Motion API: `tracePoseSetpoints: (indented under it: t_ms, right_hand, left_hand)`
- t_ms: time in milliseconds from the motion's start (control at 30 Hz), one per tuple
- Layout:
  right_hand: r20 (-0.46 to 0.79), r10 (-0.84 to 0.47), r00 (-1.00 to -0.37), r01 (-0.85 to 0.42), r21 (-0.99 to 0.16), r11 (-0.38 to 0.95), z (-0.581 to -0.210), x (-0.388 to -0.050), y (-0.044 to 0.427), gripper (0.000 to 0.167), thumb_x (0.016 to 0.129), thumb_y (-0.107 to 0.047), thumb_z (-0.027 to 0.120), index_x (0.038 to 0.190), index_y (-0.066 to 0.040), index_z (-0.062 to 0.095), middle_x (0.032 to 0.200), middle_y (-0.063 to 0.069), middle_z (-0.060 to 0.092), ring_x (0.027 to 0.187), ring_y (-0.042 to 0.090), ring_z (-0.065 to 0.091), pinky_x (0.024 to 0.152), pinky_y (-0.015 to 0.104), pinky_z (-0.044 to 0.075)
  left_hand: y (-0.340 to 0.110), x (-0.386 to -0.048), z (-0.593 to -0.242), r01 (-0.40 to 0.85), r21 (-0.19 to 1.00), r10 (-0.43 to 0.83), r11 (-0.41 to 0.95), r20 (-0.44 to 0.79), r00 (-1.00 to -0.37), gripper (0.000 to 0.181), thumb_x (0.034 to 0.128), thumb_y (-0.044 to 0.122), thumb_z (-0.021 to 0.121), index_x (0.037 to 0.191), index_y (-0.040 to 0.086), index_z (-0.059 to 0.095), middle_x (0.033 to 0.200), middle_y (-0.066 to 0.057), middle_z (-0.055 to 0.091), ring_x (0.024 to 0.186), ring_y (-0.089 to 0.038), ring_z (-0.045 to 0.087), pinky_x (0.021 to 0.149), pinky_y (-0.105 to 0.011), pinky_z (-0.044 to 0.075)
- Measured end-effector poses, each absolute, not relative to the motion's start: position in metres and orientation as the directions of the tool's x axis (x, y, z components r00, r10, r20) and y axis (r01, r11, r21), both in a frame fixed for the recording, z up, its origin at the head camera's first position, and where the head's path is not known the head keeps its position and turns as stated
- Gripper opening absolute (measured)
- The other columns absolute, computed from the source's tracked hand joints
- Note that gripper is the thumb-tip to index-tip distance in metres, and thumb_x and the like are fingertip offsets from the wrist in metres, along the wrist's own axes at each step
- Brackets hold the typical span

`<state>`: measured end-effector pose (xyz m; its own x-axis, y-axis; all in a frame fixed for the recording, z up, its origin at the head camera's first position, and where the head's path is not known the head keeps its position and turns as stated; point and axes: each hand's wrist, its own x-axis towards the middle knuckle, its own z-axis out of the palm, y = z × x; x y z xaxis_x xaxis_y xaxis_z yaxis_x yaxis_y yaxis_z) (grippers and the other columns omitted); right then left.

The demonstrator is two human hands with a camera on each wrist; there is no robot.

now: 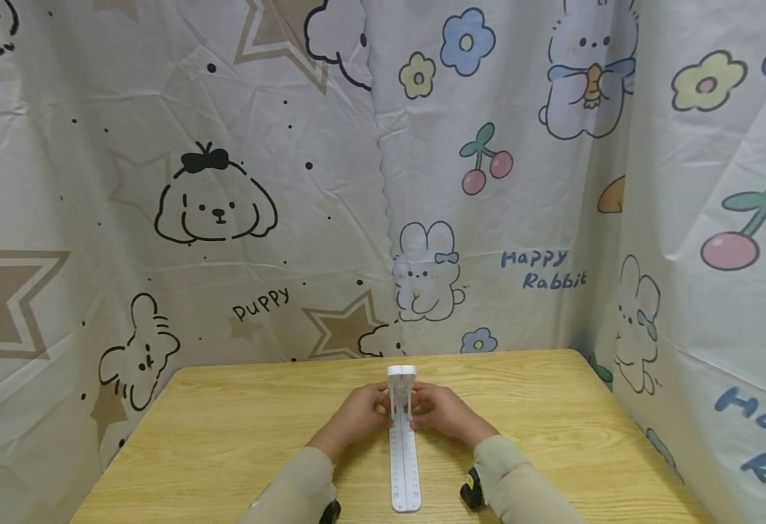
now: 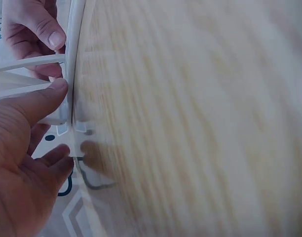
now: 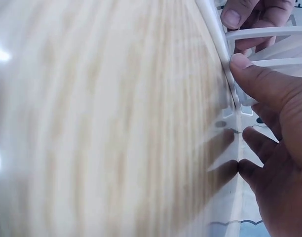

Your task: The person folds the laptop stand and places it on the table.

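A white plastic stand (image 1: pixel 405 466) sits on the table in front of me. Its long flat base, with rows of small slots along both edges, runs toward me, and a raised part with thin side struts rises at its far end. From the left, my left hand (image 1: pixel 363 413) pinches the stand near the foot of the struts. My right hand (image 1: pixel 447 413) does the same from the right. In the left wrist view, the left thumb (image 2: pixel 50 98) lies against a strut beside the base; the right wrist view shows the right thumb (image 3: pixel 257 79) likewise. Some fingertips are hidden behind the struts.
The stand lies on a light wood-grain table (image 1: pixel 239 422). Behind the table and at its sides hangs a printed cloth (image 1: pixel 330 218) with cartoon animals, stars and flowers. Dark devices (image 1: pixel 471 489) are worn at both wrists.
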<state>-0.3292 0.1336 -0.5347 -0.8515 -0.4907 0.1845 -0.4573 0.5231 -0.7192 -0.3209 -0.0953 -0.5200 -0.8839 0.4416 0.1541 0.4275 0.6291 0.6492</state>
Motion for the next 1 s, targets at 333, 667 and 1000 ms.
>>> tracePoseSetpoints:
  t_ms: [333, 667, 1000]
  right_hand:
    - [0.166, -0.457, -0.874, -0.437, -0.677, 0.592, -0.5334, -0.3288, 0.1279, 0.014, 0.079, -0.012, 0.087, 0.079, -0.015, 0.074, 0.147, 0.013, 0.058, 0.139, 0.038, 0.051, 0.117, 0.055, 0.038]
    - [0.185, -0.423, -0.887, -0.434, -0.648, 0.626, -0.5351, -0.3273, 0.1242, 0.017, 0.079, -0.013, 0.087, 0.073, -0.018, 0.073, 0.144, 0.014, 0.061, 0.136, 0.038, 0.054, 0.115, 0.053, 0.042]
    - [0.189, -0.419, -0.888, -0.429, -0.671, 0.605, -0.5314, -0.3276, 0.1233, 0.017, 0.079, -0.01, 0.087, 0.073, -0.015, 0.072, 0.143, 0.015, 0.061, 0.135, 0.038, 0.055, 0.115, 0.053, 0.042]
  left_hand:
    - [-0.0956, -0.3242, -0.5232, 0.435, 0.607, 0.457, 0.665, 0.129, -0.88, 0.009, 0.0811, 0.009, 0.086, 0.077, 0.013, 0.078, 0.151, -0.011, 0.054, 0.14, -0.036, 0.05, 0.118, -0.051, 0.04]
    - [-0.0961, -0.327, -0.5276, 0.459, 0.61, 0.487, 0.646, 0.133, -0.863, 0.011, 0.0827, 0.005, 0.083, 0.075, 0.01, 0.077, 0.151, -0.011, 0.054, 0.14, -0.035, 0.05, 0.118, -0.05, 0.04]
    - [-0.0958, -0.3271, -0.5273, 0.472, 0.585, 0.498, 0.66, 0.131, -0.857, 0.017, 0.0862, 0.007, 0.082, 0.071, 0.011, 0.074, 0.15, -0.009, 0.055, 0.139, -0.031, 0.052, 0.117, -0.048, 0.042]
